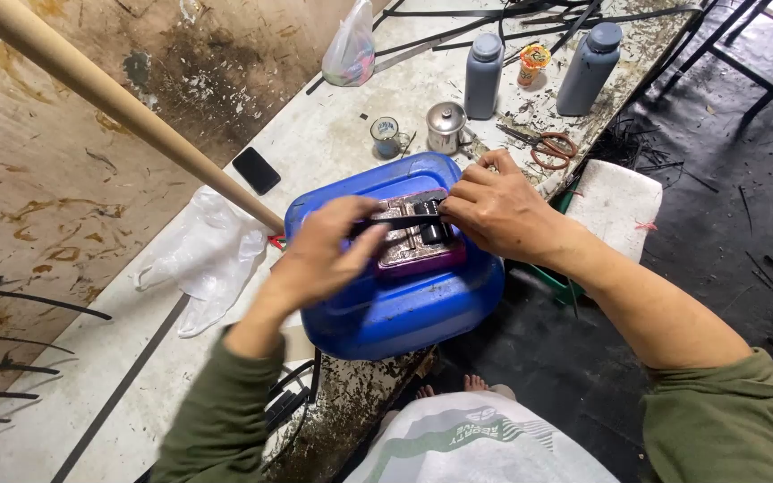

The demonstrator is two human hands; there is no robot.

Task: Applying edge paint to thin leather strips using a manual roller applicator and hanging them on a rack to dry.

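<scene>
A blue plastic jerrycan (pixel 404 304) lies on its side at the bench's front edge. On top of it rests a worn metal block with a purple base (pixel 415 246). A thin black strip (pixel 395 224) runs across that block. My left hand (pixel 319 255) pinches the strip's left end. My right hand (pixel 494 210) presses the strip's right end down on the block with its fingertips. Both arms wear olive green sleeves.
A long wooden pole (pixel 109 98) slants across from the upper left. On the bench stand two grey bottles (pixel 483 76), a metal cup (pixel 445 127), a small tin (pixel 386 137), scissors (pixel 547 148), a black phone (pixel 256 170) and clear plastic bags (pixel 203 255). Black strips litter the dark floor at right.
</scene>
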